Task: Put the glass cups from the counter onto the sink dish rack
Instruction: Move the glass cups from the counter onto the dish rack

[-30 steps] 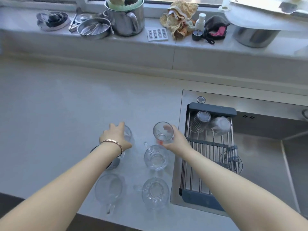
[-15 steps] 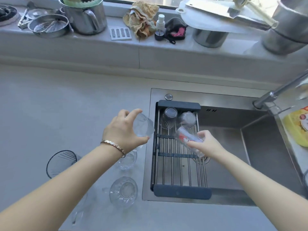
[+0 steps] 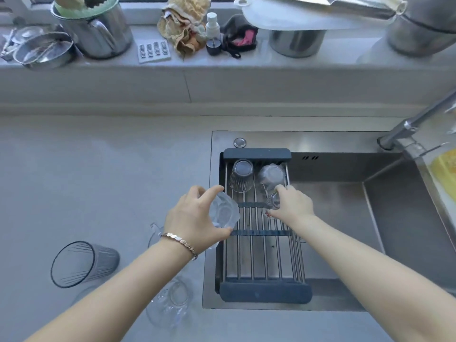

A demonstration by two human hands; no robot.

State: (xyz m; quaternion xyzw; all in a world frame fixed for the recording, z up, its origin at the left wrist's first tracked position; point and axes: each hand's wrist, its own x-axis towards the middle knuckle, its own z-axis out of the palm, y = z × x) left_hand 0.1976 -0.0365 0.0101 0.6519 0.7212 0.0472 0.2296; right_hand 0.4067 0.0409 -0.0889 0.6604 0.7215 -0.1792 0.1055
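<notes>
A metal dish rack [image 3: 256, 257] with dark end bars spans the left part of the sink. Two glass cups stand upside down at its far end: a ribbed one [image 3: 241, 175] and a clear one [image 3: 271, 176]. My right hand [image 3: 292, 204] holds a small glass cup [image 3: 272, 201] upside down on the rack bars, just in front of the clear one. My left hand [image 3: 195, 218] grips a clear glass cup [image 3: 223, 212], tilted, above the rack's left edge. On the counter stand a glass mug [image 3: 172, 302], another mug [image 3: 154, 233] mostly hidden by my wrist, and a dark ribbed tumbler [image 3: 81, 264].
The steel sink basin [image 3: 345, 218] lies right of the rack, with the faucet [image 3: 417, 122] at its far right. A raised ledge behind holds a steel pot [image 3: 96, 30], a bowl [image 3: 42, 49], a cloth [image 3: 185, 25], a small bottle [image 3: 212, 33] and more pots.
My right hand has moved its cup further onto the rack and set it upside down by the far cups. My left hand has carried its cup right, over the rack's left edge.
</notes>
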